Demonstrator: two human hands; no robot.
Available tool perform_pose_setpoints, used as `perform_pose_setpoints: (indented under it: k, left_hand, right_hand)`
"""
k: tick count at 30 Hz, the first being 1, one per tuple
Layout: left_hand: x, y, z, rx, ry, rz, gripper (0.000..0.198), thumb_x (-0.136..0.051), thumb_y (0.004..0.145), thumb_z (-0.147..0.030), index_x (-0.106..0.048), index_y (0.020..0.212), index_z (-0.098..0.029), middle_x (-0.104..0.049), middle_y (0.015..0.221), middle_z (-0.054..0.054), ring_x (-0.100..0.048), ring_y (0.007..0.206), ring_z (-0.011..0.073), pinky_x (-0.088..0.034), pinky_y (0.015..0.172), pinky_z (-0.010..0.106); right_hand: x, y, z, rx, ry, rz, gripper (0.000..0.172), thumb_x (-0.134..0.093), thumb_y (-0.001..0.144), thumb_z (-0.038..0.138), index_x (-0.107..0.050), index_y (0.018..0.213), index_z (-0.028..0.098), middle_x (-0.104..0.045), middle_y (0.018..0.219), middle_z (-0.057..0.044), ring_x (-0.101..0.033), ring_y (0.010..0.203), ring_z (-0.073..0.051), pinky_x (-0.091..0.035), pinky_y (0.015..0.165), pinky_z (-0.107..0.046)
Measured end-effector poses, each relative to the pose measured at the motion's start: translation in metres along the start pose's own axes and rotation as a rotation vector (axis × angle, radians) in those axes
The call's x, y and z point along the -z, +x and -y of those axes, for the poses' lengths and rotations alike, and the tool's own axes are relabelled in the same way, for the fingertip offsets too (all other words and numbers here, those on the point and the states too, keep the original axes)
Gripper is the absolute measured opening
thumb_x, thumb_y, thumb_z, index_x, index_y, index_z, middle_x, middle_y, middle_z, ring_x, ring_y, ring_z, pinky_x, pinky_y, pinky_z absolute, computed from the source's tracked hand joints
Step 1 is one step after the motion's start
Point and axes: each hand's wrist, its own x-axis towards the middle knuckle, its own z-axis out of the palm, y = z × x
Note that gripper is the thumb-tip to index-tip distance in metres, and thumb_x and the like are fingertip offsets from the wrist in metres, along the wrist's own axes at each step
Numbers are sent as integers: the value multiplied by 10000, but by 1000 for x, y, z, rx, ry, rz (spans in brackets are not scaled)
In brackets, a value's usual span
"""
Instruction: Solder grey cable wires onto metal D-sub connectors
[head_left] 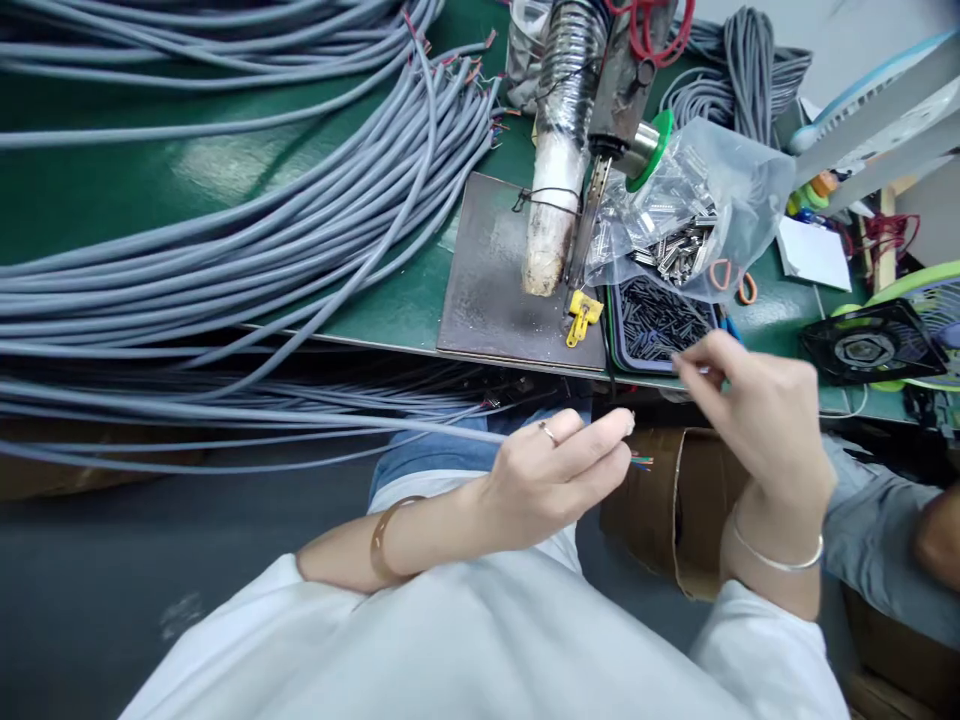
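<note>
My left hand [559, 480] is closed around a grey cable [442, 430] in front of my lap. Thin coloured wire ends [643, 462] stick out past its fingertips on the right. My right hand [761, 415] is raised at the bench edge, thumb and forefinger pinched together. Whatever sits in that pinch is too small to name. Just left of the fingertips stands a tray [616, 345] of short black tube pieces [660, 315]. The two hands are apart.
Grey cables [300, 240] cover the bench's left side. A wrapped duct [555, 200] and a metal stand with a solder spool [651, 150] rise over a dark plate [480, 280] with a yellow clip [583, 318]. A bag of connectors [720, 200], scissors [746, 288] and a fan [870, 345] are rightward. Another person's leg [885, 530] is at right.
</note>
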Motion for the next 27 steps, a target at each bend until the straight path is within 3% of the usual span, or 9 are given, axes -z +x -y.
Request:
perform_pose_setpoints:
  k: [4,7,10,13,16,19,21,23,27]
  left_hand:
    - [-13,-16,3,-98,-51,90,142,-563,960,-116,-684,912,-171,-794,1086,47,-549,691,115,-437,591,244]
    - [-14,-20,7,-136,-91,119,113,-589,932,-102,-678,902,-164,-777,1188,61,-618,835,160,-495,680,270]
    - [-11,-19,10,-100,-216,165,123,-583,921,-67,-675,908,-149,-790,1061,86,-659,856,177,-522,725,280]
    - [-5,-16,15,93,-602,330,141,-565,943,-82,-690,930,-145,-754,837,61,-635,679,117,-484,628,226]
    - [1,-13,25,520,-1084,443,81,-639,928,-179,-694,886,-138,-714,748,50,-595,576,89,-436,537,199]
    - [5,-13,39,994,-1462,274,223,-775,839,-316,-633,803,-148,-649,664,14,-520,481,62,-354,438,168]
    - [8,-13,48,1190,-1625,86,300,-840,762,-337,-594,789,-167,-587,620,-32,-417,424,34,-246,382,144]
    - [11,-14,55,1295,-1717,-50,307,-852,734,-302,-576,793,-181,-539,598,-65,-333,392,19,-188,365,139]
    - [13,-16,62,1368,-1764,-127,250,-805,761,-245,-566,802,-180,-524,596,-81,-297,353,11,-210,361,153]
  right_hand:
    - [-22,43,-32,-278,-361,-20,193,-477,978,235,-655,964,163,-675,727,-90,-562,630,-180,-203,611,-328]
    - [-45,75,-48,-390,-375,-6,260,-390,986,207,-635,1045,143,-692,832,-135,-597,750,-220,-253,664,-339]
    - [-68,98,-57,-388,-255,-41,262,-396,962,204,-623,1081,152,-693,921,-139,-609,840,-237,-329,738,-352]
    - [-86,111,-62,-387,-162,-36,239,-439,922,220,-639,1042,165,-697,992,-159,-608,875,-260,-366,780,-372]
    - [-97,119,-64,-429,-147,-13,231,-460,896,203,-649,1021,157,-693,1032,-188,-606,898,-284,-390,810,-394]
    - [-103,125,-67,-485,-176,-3,252,-437,894,160,-655,1019,138,-688,1055,-213,-610,914,-297,-405,826,-411]
    - [-104,127,-71,-507,-181,-2,248,-442,878,130,-662,992,132,-691,1046,-211,-614,917,-295,-412,831,-412]
    - [-104,127,-77,-498,-134,-15,178,-502,840,128,-668,900,150,-700,984,-176,-615,900,-283,-422,828,-398]
    - [-100,118,-88,-455,36,-71,65,-619,742,149,-610,711,205,-691,818,-76,-605,798,-226,-441,774,-344]
